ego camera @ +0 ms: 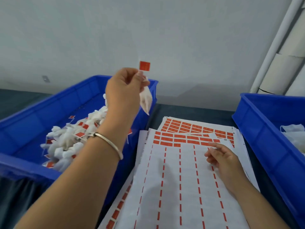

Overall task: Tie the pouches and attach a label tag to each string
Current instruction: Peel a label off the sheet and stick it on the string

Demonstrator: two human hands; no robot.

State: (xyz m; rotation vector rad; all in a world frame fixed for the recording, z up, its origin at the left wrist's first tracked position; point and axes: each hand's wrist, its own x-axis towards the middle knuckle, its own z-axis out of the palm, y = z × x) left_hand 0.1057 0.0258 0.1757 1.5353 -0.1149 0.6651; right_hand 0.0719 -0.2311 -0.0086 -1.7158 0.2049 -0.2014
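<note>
At the far left a blue bin (41, 113) sits on the dark table (189, 109), and a heap of tied white pouches (66, 142) with small red tags lies in it. Above the bin's right end the left hand (123, 90), with a thin bangle (109, 142) on its wrist, is raised with the fingers curled, pinching a white pouch (146, 100) at its neck; the pouch hangs down below the fingertips, just over the bin's right rim, and a red label tag (144, 65) stands up above them against the pale wall (165, 30). To the right, a stack of label sheets (178, 187) lies on the table between the two bins, with the top sheet mostly stripped and rows of red labels (181, 139) left along its far edge. The right hand (222, 159) rests on this sheet with loose, spread fingers, holding nothing, the index fingertip reaching toward the nearest row of labels. At the far right stands a second blue bin (264, 129) with something white and crumpled inside.
</note>
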